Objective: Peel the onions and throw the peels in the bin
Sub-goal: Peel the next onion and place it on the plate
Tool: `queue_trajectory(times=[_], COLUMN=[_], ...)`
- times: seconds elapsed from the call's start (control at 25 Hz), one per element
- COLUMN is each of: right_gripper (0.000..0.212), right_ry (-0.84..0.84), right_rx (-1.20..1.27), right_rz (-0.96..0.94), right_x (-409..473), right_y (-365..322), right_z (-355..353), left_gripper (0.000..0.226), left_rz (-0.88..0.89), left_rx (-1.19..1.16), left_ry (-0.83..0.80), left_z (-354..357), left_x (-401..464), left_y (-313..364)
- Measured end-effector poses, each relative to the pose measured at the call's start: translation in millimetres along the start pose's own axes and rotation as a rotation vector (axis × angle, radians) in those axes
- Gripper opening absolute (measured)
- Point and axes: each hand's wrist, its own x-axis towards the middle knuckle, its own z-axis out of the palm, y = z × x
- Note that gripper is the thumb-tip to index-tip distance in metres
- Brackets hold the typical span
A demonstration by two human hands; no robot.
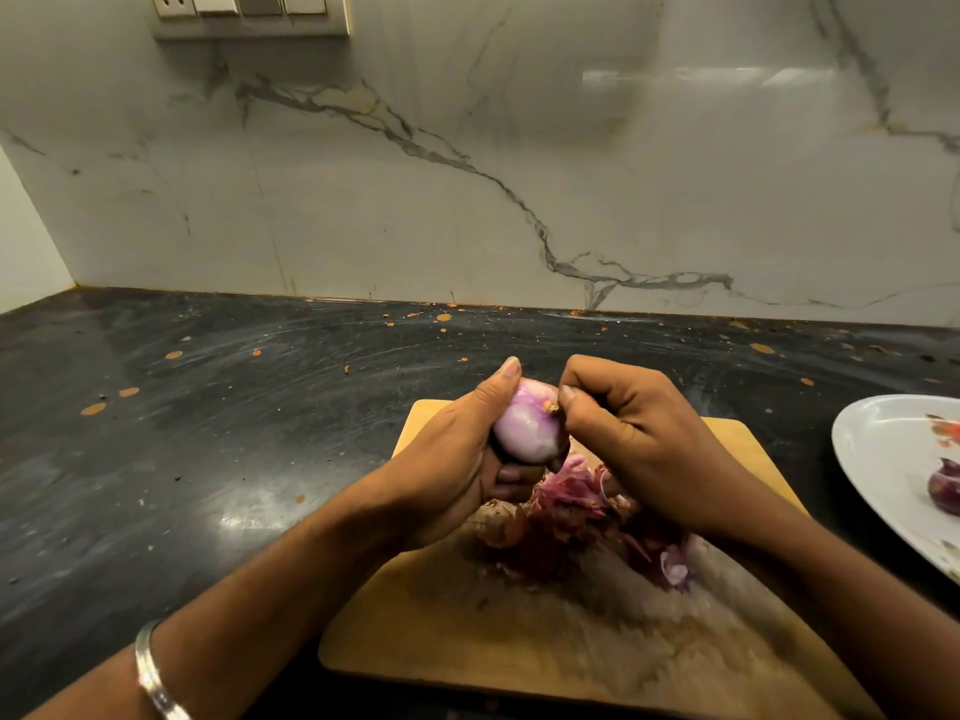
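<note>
My left hand (457, 459) grips a mostly peeled pale purple onion (522, 428) from the left and below, held above the wooden cutting board (467, 631). My right hand (628, 433) has its fingers curled, and its thumb and fingertips pinch at the onion's brown root end on the right side. A heap of red and brown onion peels (571, 517) lies on the board under both hands. No bin is in view.
A white plate (883, 459) at the right edge holds a dark purple onion (945, 493). The board lies on a black stone counter (208, 433) speckled with small peel bits. A marble wall rises behind, with a switch panel (249, 13) at top left.
</note>
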Motion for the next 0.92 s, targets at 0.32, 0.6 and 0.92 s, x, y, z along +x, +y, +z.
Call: queue_trajectory(times=[0.32,0.6,0.92], right_gripper=[0.023,0.025,0.034], right_ry=[-0.021,-0.127,-0.09], right_rx=[-0.297,-0.851,-0.803], right_rz=[-0.031,-0.182,-0.223], right_x=[-2.9,-4.3,-1.7], right_y=[8.2,3.8,4.0], right_z=[-10.6,-9.1,-8.0], left_gripper=[0.056,0.064,0.086], left_rz=[0.005,-0.09,-0.117], left_rx=[0.017,0.129,0.156], left_ry=[0.064,0.161,0.098], left_z=[-1.6,-7.2,-10.4], left_x=[4.2,2.5,2.3], left_y=[-2.4,2.8,1.4])
